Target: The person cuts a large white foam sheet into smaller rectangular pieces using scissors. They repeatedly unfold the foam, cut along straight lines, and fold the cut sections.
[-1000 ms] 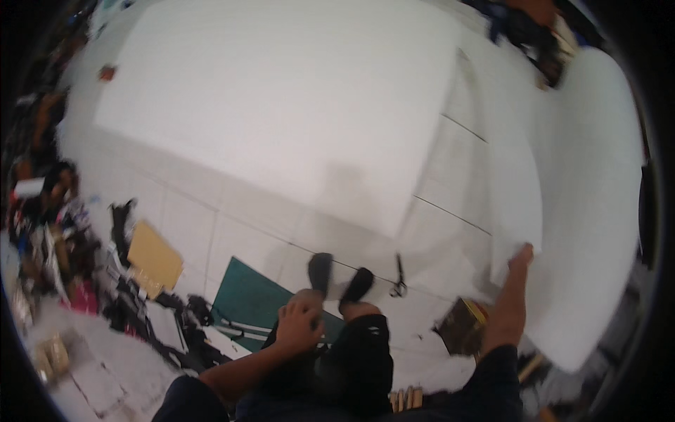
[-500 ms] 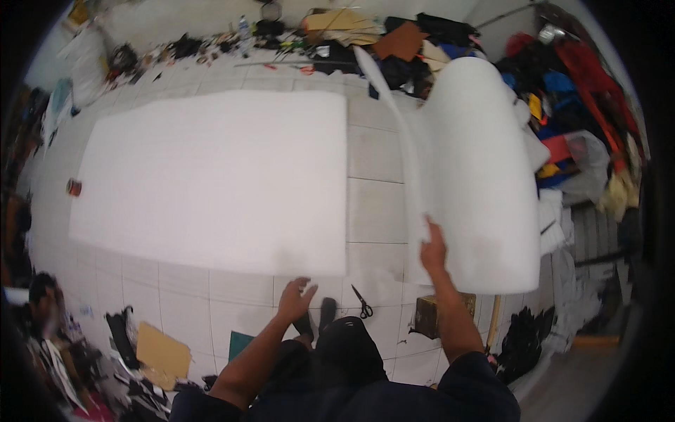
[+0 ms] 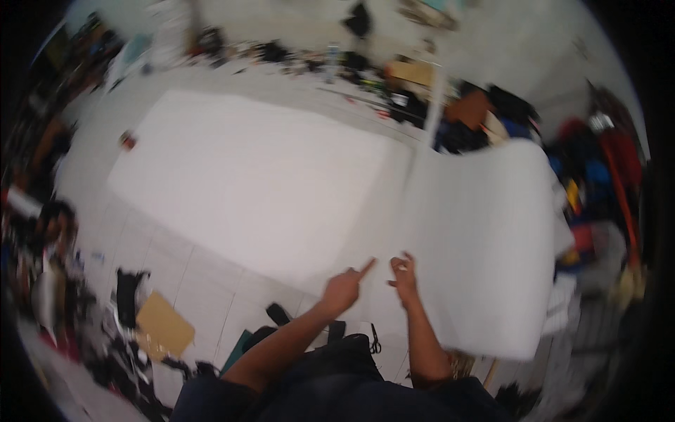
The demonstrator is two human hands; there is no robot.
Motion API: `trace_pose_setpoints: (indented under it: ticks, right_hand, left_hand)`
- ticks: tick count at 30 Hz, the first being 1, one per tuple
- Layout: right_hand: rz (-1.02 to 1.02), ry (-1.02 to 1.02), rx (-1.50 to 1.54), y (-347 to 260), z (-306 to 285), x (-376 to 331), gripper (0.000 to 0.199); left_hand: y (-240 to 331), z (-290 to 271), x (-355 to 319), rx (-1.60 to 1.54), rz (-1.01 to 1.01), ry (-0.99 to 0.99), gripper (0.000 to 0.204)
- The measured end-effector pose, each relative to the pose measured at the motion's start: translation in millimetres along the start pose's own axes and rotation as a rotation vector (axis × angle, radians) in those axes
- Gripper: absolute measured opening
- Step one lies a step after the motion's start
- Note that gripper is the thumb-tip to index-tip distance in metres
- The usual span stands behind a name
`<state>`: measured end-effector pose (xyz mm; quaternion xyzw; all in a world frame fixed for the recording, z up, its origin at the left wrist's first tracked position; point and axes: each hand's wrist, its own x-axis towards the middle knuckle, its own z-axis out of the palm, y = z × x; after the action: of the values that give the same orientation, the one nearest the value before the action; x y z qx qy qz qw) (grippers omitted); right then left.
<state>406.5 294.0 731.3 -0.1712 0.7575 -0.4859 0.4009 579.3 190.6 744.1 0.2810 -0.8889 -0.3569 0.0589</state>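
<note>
Sheeting [image 3: 246, 190], counted as one flat white piece, is lying on the tiled floor [image 3: 151, 243] toward ten o'clock, and one thick white roll [image 3: 492, 260] is lying just past three o'clock. One pair of dark scissors [image 3: 375, 336] is resting near half past five, one tan board [image 3: 165, 325] is lying toward eight, and one small reddish object [image 3: 127, 140] is being seen at the sheeting's edge, between nine and ten.

Compared with half a second ago, more wall [image 3: 281, 24] is being shown at twelve o'clock. The tile gap then seen between sheeting and roll is now being taken up by shaded, blurred white. The two hands, then well apart, are now being held near each other.

At six o'clock the left hand [image 3: 342, 290] is being held with one finger extended toward one o'clock, the others blurred; whether anything is being gripped cannot be told. Toward half past four the right hand [image 3: 404, 278] is being held partly open, its fingers curled and spread; whether white material is being touched cannot be told.
</note>
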Motion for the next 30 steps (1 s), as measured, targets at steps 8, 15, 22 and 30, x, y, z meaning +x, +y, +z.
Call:
trace_pose_setpoints:
  ticks: [8, 15, 22, 30]
  right_hand:
    - [-0.114, 0.008, -0.232, -59.0, 173.3, 116.5, 0.041]
    - [0.006, 0.087, -0.173, -146.5, 304.3, 200.2, 0.068]
    - [0.014, 0.188, -0.075, -233.3, 520.6, 258.5, 0.053]
    - [-0.007, 0.275, -0.151, -294.7, 746.2, 328.7, 0.044]
  left_hand:
    - [-131.0, -94.6, -86.3, -0.591, 0.115, 0.119, 0.059]
    - [-431.9, -267.5, -335.6, -0.439, -1.03, 0.509, 0.06]
    - [-615.8, -477.3, -491.1, -0.432, -1.051, 0.994, 0.046]
    - [-759.8, -445.5, -718.3, -0.257, -1.724, 0.663, 0.048]
